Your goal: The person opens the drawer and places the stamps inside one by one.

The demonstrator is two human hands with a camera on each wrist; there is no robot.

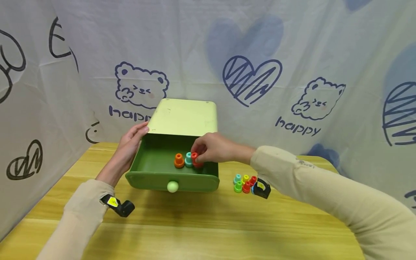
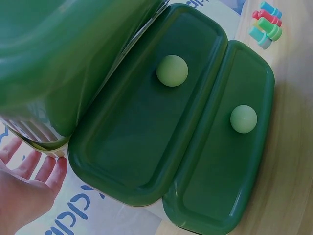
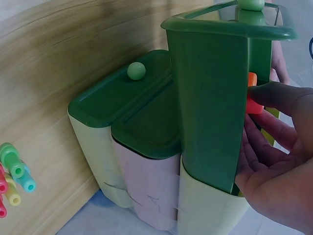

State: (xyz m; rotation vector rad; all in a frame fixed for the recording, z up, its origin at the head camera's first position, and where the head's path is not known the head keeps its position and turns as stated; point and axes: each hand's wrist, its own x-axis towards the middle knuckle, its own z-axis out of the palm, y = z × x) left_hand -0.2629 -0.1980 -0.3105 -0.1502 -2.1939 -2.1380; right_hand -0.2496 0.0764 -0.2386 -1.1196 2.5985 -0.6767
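A small drawer cabinet point(image 1: 185, 117) stands on the table with its top green drawer point(image 1: 143, 181) pulled out. Inside the drawer, an orange peg point(image 1: 178, 161) and a light blue peg point(image 1: 188, 160) stand upright. Next to them my right hand point(image 1: 212, 148) pinches a red peg point(image 1: 194, 156) between thumb and fingers; whether it touches the drawer floor I cannot tell. My left hand point(image 1: 127, 147) rests against the cabinet's left side near its upper front edge, fingers extended. In the left wrist view, those fingers lie along the cabinet's side.
Several coloured pegs point(image 1: 246, 186) stand in a cluster on the wooden table point(image 1: 195, 234), right of the cabinet. Two lower drawers with round knobs point(image 2: 243, 119) are closed. A printed cloth point(image 1: 195, 47) hangs behind the table. Each sleeve carries a black wrist camera point(image 1: 121, 207).
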